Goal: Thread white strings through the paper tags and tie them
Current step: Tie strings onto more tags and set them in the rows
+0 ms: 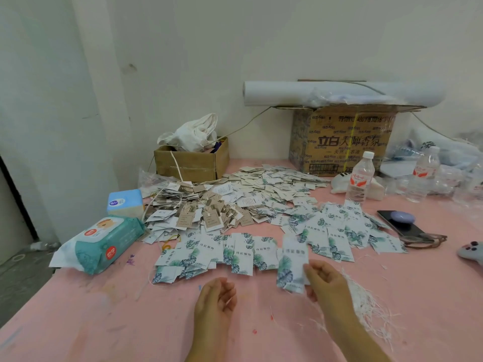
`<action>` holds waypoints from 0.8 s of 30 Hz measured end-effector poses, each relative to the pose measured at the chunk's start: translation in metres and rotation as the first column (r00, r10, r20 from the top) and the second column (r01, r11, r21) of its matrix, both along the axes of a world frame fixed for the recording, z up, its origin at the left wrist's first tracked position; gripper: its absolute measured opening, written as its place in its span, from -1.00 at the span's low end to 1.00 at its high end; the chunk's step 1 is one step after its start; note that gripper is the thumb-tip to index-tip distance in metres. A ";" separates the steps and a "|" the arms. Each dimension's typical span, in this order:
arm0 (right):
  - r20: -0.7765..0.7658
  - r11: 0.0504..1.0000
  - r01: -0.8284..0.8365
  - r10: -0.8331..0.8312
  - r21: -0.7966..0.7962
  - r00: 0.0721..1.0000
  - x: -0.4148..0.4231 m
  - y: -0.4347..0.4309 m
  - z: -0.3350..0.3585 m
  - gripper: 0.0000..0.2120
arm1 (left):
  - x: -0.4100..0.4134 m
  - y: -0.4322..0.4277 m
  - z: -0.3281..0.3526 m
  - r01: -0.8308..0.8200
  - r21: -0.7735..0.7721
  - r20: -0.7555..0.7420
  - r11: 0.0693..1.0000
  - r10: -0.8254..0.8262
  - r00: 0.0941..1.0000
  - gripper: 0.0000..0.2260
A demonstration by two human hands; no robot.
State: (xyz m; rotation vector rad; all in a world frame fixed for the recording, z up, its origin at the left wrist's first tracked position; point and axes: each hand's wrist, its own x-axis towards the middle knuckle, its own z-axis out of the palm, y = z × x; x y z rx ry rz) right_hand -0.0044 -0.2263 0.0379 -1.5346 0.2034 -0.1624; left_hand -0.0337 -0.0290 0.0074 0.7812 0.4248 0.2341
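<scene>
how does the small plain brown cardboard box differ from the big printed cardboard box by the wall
The small plain brown cardboard box is low and unprinted; the big printed cardboard box is taller with black characters. The small one is open, white cloth spilling out; the big one carries a white roll. Both sit by the wall.

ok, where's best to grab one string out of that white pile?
Probably a loose end on the fringe of the string pile, pinched from above: strands splay out singly at the near edge, while the middle is tangled. The right hand holds a tag beside it.
</scene>
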 end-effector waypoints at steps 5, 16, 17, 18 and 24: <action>-0.057 0.967 0.222 -0.230 -0.125 0.971 0.056 -0.055 0.022 -0.86 | 0.006 0.000 -0.003 0.049 0.049 0.017 0.998 -0.050 0.999 -0.82; -0.013 0.547 0.027 -0.068 -0.836 0.998 0.084 -0.058 0.011 -0.50 | 0.008 0.000 -0.005 0.096 0.153 0.042 0.984 -0.103 0.994 -0.76; 0.020 0.475 -0.015 0.069 -0.880 0.997 0.075 -0.051 0.005 -0.50 | 0.008 -0.001 -0.005 0.090 0.159 0.041 0.983 -0.098 0.994 -0.76; 0.020 0.395 -0.064 0.205 -0.917 0.979 0.068 -0.044 0.000 -0.46 | 0.008 -0.001 -0.005 0.086 0.164 0.038 0.983 -0.094 0.995 -0.76; -0.248 -0.143 -0.205 0.457 -0.968 0.854 0.055 -0.012 -0.012 -0.32 | 0.003 -0.002 -0.003 0.071 0.161 0.034 0.984 -0.078 0.996 -0.74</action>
